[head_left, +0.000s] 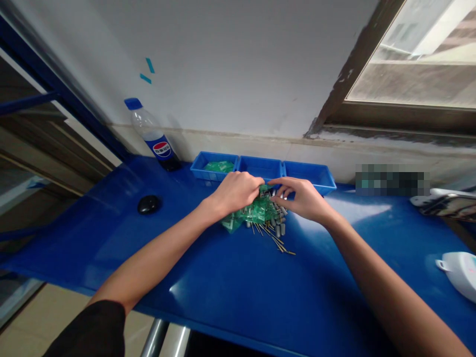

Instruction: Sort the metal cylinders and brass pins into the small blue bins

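A heap of small green parts (256, 212) with thin brass pins (279, 244) and little grey cylinders (281, 227) lies on the blue table (238, 282), just in front of the trays. My left hand (236, 192) rests on top of the heap's left side, fingers curled into it. My right hand (303, 198) reaches in from the right, its fingertips pinching at the top of the heap close to the left hand. What each hand has hold of is hidden by the fingers.
Three blue trays stand in a row against the wall: the left tray (212, 166) holds green parts, with a middle tray (260, 167) and right tray (310, 174) beside it. A cola bottle (151, 134), a black mouse (148, 204) and white objects (461, 272) are around.
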A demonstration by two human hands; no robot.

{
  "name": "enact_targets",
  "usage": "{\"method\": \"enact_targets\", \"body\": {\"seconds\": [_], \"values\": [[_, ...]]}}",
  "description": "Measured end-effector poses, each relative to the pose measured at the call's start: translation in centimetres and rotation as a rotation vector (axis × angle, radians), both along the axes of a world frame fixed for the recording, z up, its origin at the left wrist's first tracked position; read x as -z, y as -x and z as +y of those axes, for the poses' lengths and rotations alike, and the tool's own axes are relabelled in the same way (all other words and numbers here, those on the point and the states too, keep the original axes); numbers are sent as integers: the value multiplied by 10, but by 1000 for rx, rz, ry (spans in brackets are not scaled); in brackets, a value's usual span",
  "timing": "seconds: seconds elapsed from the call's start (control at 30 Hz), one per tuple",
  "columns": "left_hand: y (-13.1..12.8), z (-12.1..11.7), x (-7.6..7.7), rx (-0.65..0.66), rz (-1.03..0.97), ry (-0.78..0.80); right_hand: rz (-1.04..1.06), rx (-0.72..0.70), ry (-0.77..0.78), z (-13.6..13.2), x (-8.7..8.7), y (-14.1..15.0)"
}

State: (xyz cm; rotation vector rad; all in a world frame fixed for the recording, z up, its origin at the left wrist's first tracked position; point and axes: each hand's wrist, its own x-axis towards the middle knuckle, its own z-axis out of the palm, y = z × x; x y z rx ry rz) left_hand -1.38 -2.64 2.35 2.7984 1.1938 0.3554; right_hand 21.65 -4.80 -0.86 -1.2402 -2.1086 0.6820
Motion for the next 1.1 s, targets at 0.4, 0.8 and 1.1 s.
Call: {"method": "enact_targets", "body": {"seconds": [0.4,0.8,1.1], "values": [[2,-1,-10,-11,-791,550,600,111,327,-2,-8,4],[44,28,-26,-295,-382,-109,281,116,192,0,-3,6],[60,46,-13,-146,-200,-45,-369,-28,-162,-19,5,29]]}}
